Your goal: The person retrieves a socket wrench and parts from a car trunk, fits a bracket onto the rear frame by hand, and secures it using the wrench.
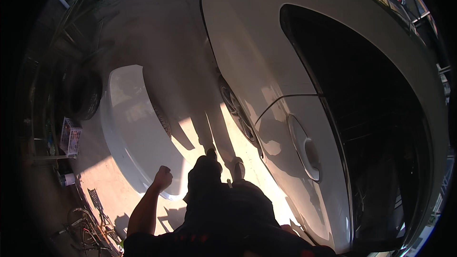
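My left hand point(163, 178) hangs out from my side with its fingers curled closed. Whatever it may hold is hidden from above. Behind it, in the picture, lies the lower end of a curved white car body panel point(131, 119); whether the hand touches it I cannot tell. My right hand does not show; only a bit of skin appears by my right side, next to the white car point(252, 47). The car's door handle point(310, 159) and dark side window point(366, 95) are on that side.
A car wheel point(238, 112) shows under the car's flank. Dark tires point(83, 93) stand at the left, with a white plastic basket point(70, 136) and a small white container point(68, 179) nearer. Metal parts point(88, 226) lie at the lower left. Sunlight and shadow split the floor.
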Demonstrator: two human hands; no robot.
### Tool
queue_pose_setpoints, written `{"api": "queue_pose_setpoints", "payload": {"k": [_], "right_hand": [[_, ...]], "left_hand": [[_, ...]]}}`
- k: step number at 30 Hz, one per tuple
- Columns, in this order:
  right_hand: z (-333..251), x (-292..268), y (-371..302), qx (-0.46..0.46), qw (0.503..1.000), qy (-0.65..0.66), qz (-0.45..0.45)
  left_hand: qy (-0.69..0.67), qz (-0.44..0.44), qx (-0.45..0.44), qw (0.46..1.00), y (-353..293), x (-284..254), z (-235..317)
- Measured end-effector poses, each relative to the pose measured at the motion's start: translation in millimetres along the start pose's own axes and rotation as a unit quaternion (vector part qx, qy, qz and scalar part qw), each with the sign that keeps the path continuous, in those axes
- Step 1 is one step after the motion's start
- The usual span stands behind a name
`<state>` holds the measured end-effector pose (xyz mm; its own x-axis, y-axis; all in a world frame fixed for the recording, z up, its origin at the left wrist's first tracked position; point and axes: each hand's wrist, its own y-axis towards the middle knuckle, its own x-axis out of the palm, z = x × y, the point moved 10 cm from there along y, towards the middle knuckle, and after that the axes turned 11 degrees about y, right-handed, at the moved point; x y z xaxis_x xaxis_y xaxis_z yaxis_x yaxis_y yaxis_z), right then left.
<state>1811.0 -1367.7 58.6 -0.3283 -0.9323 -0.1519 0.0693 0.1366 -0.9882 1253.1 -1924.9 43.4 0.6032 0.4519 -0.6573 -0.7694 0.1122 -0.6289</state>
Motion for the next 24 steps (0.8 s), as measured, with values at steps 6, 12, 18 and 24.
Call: {"api": "queue_pose_setpoints", "payload": {"k": [6, 12, 18, 24], "right_hand": [[-307.0, 113.8, 39.9, -0.156, 0.986, 0.002, 0.056], [-690.0, 317.4, -94.8, -0.308, 0.935, 0.172, -0.032], [-982.2, 522.7, -275.7, -0.379, 0.906, 0.025, -0.187], [-1209.6, 676.8, -326.8, -0.437, 0.830, -0.010, -0.346]], "left_hand": [[-0.242, 0.039, -0.143, 0.959, 81.1, -110.3, -20.4], [-0.261, 0.079, -0.029, 0.962, 241.6, -336.6, 73.7], [-0.359, 0.050, 0.078, 0.929, 382.1, -545.4, 236.0], [-0.469, 0.033, 0.051, 0.881, 544.9, -647.0, 310.1]]}}
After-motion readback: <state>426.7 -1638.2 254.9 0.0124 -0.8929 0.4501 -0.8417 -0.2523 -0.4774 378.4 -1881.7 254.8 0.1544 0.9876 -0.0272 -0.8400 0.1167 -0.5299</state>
